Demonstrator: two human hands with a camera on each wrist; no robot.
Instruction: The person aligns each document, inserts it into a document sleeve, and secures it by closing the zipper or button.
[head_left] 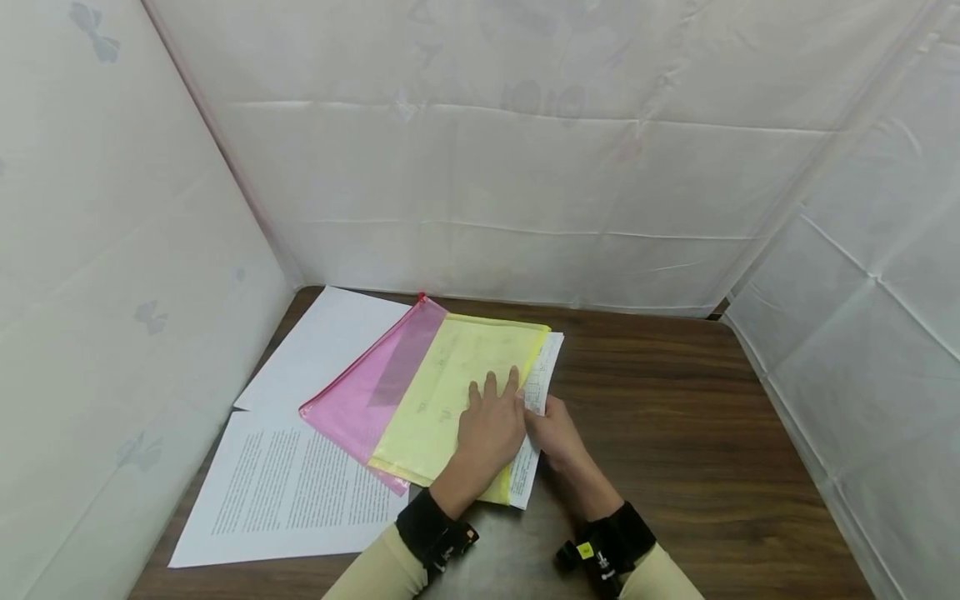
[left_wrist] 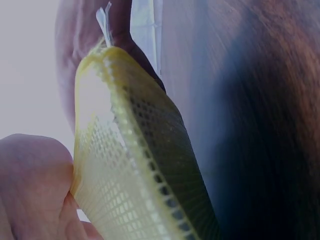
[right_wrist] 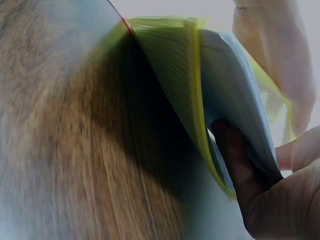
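The left hand [head_left: 491,421] lies flat, fingers straight, on the yellow mesh pouch [head_left: 450,392] near the bench's [head_left: 675,417] middle. The right hand [head_left: 555,433] pinches the printed sheets [head_left: 542,379] protruding from the pouch's right edge. A pink pouch [head_left: 367,392] and loose papers [head_left: 285,483] lie toward the left edge.

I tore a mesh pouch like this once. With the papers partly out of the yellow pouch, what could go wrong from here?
1. The papers, pinched by the right hand, stick out of the yellow pouch; their edge may catch on the opening and crease.
2. The left hand only presses flat on the pouch, so it could slide over the pink pouch beneath.
3. That slide might shift the printed sheet near the table edge.
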